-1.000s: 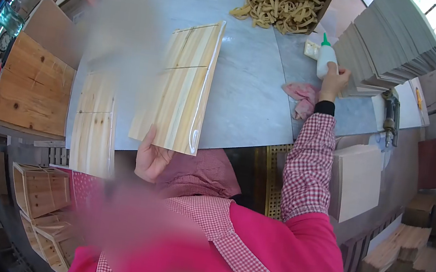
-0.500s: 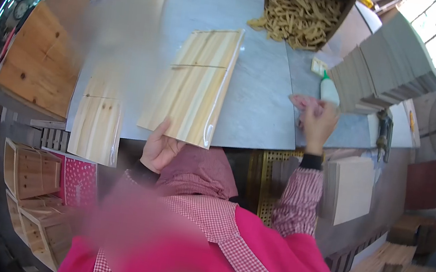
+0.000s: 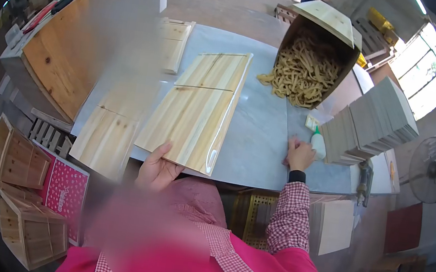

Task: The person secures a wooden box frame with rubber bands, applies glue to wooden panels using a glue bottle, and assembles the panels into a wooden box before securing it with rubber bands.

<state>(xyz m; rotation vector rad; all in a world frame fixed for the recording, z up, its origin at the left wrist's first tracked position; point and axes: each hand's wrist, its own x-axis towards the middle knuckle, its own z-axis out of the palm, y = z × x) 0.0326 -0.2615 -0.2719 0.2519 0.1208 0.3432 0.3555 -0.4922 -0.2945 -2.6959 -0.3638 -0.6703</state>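
Tabletop (image 3: 260, 147), panel (image 3: 194, 115) (edge in left grip (image 3: 159, 172))

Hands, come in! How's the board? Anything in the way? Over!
Left hand holding board by near end. Right hand by bottle, grip unclear. Stack just past bottle, could block reaching right.

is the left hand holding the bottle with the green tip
No, the left hand holds the near edge of the wooden panel, while the bottle is by the right hand.
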